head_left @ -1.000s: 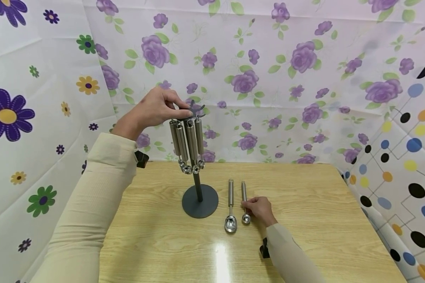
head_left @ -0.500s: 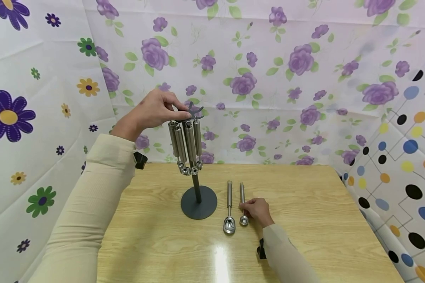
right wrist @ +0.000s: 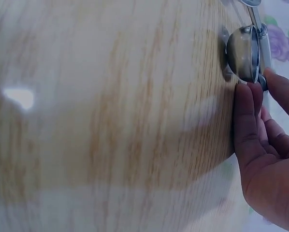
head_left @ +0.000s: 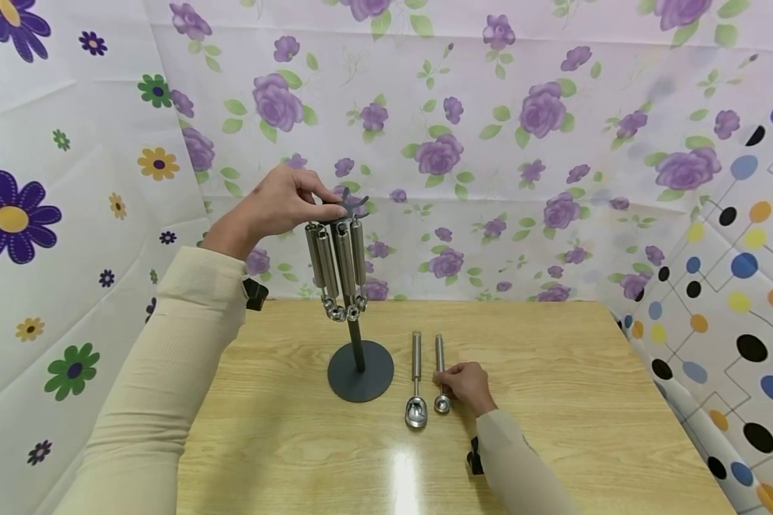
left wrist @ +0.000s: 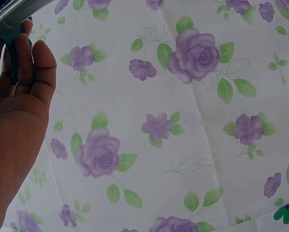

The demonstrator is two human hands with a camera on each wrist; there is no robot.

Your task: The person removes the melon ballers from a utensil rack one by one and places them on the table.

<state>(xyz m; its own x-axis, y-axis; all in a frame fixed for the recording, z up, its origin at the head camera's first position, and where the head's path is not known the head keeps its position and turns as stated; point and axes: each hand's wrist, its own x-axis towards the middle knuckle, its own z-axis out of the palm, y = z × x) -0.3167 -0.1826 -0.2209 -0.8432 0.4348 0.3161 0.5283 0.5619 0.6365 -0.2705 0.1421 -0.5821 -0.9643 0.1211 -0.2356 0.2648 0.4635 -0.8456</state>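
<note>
In the head view, a dark utensil stand [head_left: 356, 343] stands upright on the table, its round base [head_left: 361, 386] flat. Several metal utensils [head_left: 341, 265] with small round heads hang from its hooks. My left hand [head_left: 290, 204] pinches the stand's hooked top between thumb and fingers; a dark hook [left wrist: 11, 58] shows against that hand in the left wrist view. Right of the base lie two metal scoops. The larger scoop [head_left: 416, 411] has an oval bowl. The smaller scoop [head_left: 440, 350] has a round bowl [right wrist: 243, 53], and my right hand [head_left: 469, 385] pinches its neck.
The wooden table [head_left: 554, 372] reaches back to a flowered cloth wall [head_left: 386, 143]. Patterned cloths also close in the left side [head_left: 96, 186] and the right side [head_left: 721, 329]. A bright light reflection lies near the front of the tabletop.
The head view has shifted slightly. Both hands keep their hold, the left on the stand's top and the right on the smaller scoop.
</note>
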